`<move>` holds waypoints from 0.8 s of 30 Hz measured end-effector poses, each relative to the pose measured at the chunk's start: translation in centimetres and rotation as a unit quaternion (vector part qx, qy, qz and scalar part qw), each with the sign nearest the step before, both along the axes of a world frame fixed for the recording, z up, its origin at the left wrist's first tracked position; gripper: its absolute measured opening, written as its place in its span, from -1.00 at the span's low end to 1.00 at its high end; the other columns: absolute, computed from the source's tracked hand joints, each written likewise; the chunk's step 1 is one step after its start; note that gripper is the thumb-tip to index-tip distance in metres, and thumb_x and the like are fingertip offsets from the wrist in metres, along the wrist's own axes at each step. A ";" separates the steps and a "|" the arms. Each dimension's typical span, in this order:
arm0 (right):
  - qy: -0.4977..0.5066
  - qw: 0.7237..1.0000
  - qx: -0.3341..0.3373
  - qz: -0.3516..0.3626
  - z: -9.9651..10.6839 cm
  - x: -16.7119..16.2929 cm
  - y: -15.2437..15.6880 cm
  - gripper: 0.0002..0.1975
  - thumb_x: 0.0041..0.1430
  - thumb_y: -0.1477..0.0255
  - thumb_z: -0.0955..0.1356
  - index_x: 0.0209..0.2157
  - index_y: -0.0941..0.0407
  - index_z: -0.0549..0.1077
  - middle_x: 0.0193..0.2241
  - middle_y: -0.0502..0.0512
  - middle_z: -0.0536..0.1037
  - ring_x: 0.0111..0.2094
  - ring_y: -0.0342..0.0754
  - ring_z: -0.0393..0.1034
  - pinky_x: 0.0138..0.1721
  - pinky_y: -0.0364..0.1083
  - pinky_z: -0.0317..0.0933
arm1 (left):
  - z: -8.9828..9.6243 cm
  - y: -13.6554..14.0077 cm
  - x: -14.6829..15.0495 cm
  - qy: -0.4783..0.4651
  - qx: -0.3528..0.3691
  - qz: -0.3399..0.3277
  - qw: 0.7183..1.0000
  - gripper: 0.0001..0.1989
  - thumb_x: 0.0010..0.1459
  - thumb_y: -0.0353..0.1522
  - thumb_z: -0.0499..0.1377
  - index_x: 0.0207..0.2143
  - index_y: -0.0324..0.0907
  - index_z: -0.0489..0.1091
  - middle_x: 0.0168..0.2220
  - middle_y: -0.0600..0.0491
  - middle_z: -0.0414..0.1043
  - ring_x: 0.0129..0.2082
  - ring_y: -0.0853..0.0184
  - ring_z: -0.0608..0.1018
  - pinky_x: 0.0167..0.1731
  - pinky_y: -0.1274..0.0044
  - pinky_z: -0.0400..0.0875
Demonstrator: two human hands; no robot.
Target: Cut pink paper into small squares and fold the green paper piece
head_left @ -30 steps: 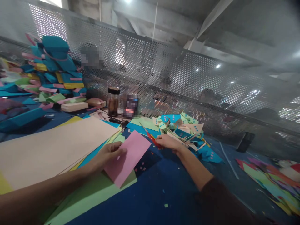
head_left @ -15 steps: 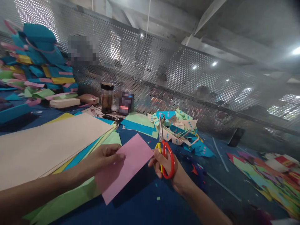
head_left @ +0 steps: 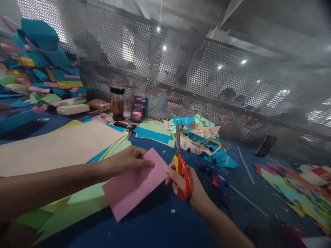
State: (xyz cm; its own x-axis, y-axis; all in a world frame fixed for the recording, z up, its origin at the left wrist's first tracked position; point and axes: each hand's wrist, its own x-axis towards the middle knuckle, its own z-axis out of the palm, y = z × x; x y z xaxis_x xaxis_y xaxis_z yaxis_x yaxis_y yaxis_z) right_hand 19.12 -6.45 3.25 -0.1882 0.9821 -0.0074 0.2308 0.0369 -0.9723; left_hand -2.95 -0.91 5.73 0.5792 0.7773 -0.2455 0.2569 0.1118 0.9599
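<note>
Pink sheet (head_left: 138,186): held up between both hands' fingers, just above the blue tabletop (head_left: 152,229), its right corner at the right fingertips. It looks uncut; the step in hand seems to be steadying or turning it.
Left hand (head_left: 133,159): clamped on the sheet, thumb flat on top near the upper edge; most of the other fingers are hidden underneath.
Right hand (head_left: 183,179): curled around the scissor loops, thumb and forefinger at the sheet's corner; whether they pinch it or merely touch it, I cannot tell.
Scissors (head_left: 178,151): held in the right fingers, blades apparently together, pointing away past the fingertips and clear of the sheet. Any cut would call for parting the blades and swinging them to the paper, left fingers out of their line.
Green paper (head_left: 82,203): below and left of the left fingers, partly covered by the left arm (head_left: 64,181).
Dark blue tool (head_left: 220,186): right of the right fingers, perhaps a glue gun; its outline sinks into the tabletop.
Dotted pieces (head_left: 192,148): beyond the right fingers, too tangled to count.
Jar (head_left: 117,106): beyond the left fingers; the upright object (head_left: 139,109) beside it is pixelated.
Perforated screen (head_left: 155,79): farthest from both hands; shapes behind it are blurred.
</note>
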 end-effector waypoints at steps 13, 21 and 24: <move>-0.160 0.984 -0.074 -0.022 -0.6 5.6 -3.1 -0.90 0.26 0.34 0.27 -0.22 0.06 0.33 -0.54 -0.14 0.24 -0.57 -0.22 0.14 -0.58 -0.22 0.01 | -3.7 3.7 0.7 -0.097 -0.061 0.028 0.993 -0.75 0.00 -0.24 0.36 -0.33 -0.20 0.48 -0.43 0.02 0.56 -0.52 0.34 0.54 -0.53 0.58 0.35; -0.313 0.949 -0.034 -0.005 -0.9 5.8 -3.2 -0.95 0.22 0.40 0.28 -0.26 0.06 0.32 -0.47 -0.07 0.36 -0.48 -0.16 0.20 -0.46 -0.17 0.09 | -3.6 3.2 0.4 -0.108 -0.055 0.054 0.991 -0.76 0.07 -0.19 0.31 -0.34 -0.20 0.49 -0.45 0.00 0.55 -0.56 0.35 0.54 -0.59 0.61 0.33; -0.356 0.934 0.000 -0.007 -1.1 6.1 -3.3 -0.92 0.22 0.42 0.27 -0.22 0.05 0.31 -0.36 -0.01 0.45 -0.40 -0.11 0.32 -0.39 -0.14 0.13 | -3.6 3.0 0.4 -0.108 -0.051 0.051 0.992 -0.77 0.10 -0.19 0.30 -0.37 -0.18 0.49 -0.50 0.04 0.52 -0.60 0.39 0.50 -0.62 0.63 0.30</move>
State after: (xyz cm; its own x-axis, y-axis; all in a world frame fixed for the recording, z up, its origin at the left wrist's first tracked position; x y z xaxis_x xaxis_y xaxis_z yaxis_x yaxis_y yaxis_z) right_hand 25.24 -9.79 2.11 -0.1233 0.9843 -0.1264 0.8200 0.0293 -0.5716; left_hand -2.50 2.10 2.15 0.5458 0.8125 -0.2048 0.0291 0.2258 0.9737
